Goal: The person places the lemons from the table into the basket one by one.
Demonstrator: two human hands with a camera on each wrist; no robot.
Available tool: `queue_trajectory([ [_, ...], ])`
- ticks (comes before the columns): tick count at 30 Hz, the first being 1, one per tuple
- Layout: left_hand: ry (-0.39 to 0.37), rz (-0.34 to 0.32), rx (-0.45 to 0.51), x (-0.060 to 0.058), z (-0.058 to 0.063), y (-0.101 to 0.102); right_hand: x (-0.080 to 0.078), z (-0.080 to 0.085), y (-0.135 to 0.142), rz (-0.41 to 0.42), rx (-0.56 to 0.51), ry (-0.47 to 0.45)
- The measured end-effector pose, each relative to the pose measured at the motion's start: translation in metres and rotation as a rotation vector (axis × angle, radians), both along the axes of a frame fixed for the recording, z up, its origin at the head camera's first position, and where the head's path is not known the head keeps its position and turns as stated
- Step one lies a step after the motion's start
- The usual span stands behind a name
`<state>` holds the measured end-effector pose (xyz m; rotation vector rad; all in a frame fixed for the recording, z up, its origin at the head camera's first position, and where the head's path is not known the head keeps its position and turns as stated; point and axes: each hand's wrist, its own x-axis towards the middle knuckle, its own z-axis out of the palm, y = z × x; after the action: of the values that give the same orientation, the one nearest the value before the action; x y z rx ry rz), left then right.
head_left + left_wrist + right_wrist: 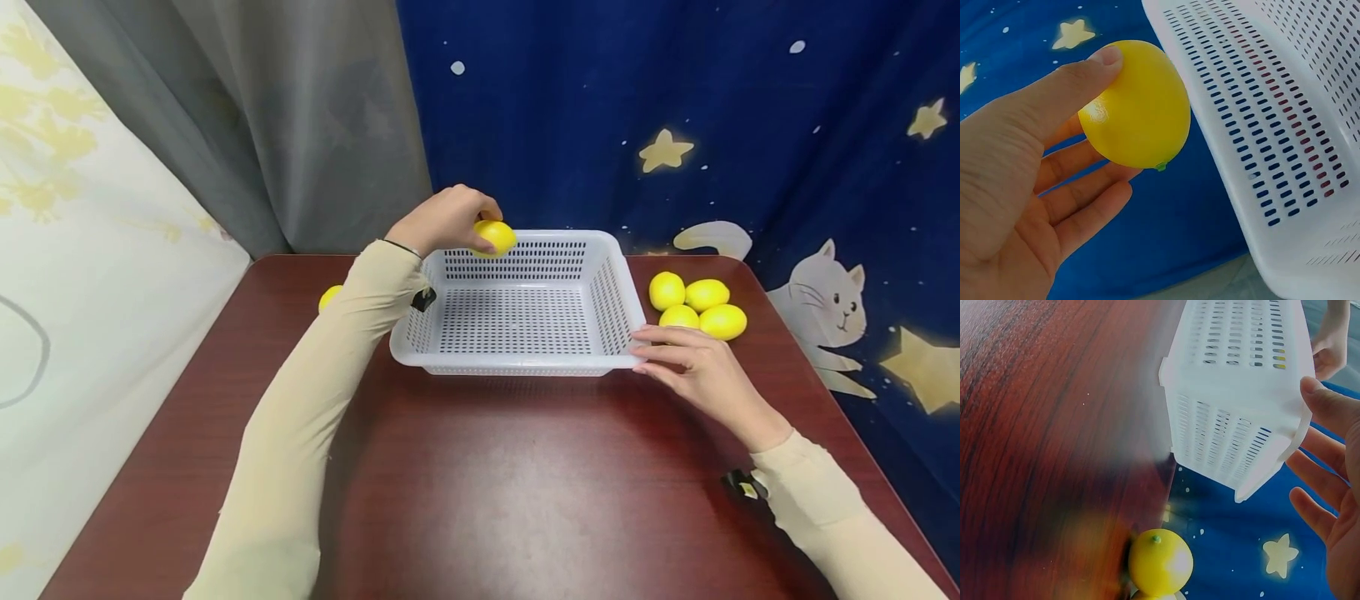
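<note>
A yellow lemon (1138,106) with a green tip is pinched between the thumb and fingers of my left hand (448,218). In the head view it overlaps the far rim of a white perforated plastic basket (517,362), towards the left. In the left wrist view the lemon appears just beside the basket's outer wall. My right hand (705,371) holds the basket's near right corner, its thumb (1319,394) and fingertips at the rim. No lemons show on the basket's visible floor.
Several lemons (722,322) lie together on the dark red table (525,483), right of the basket. Another lemon (328,297) lies left of it, partly hidden by the left sleeve (300,417). A blue curtain (540,100) and a grey curtain (322,125) hang behind the table.
</note>
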<state>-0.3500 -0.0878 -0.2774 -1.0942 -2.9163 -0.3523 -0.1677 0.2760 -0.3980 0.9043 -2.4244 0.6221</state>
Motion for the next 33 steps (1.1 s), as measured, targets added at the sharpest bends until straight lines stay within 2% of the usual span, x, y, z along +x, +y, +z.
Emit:
queue_trajectory([
  [10,-0.052,0.057,-0.054,-0.012,-0.019,0.001,0.001,0.0,0.0,0.017,-0.021,0.022],
  [16,-0.082,0.085,-0.042,-0.016,-0.03,-0.002,0.001,-0.001,-0.001,0.014,-0.023,0.025],
  [25,-0.111,0.098,-0.072,-0.017,-0.045,-0.003,0.002,-0.002,-0.002,0.014,-0.027,0.023],
  [33,-0.109,0.084,-0.142,-0.017,-0.058,-0.002,0.002,-0.002,-0.002,0.0,-0.016,0.008],
])
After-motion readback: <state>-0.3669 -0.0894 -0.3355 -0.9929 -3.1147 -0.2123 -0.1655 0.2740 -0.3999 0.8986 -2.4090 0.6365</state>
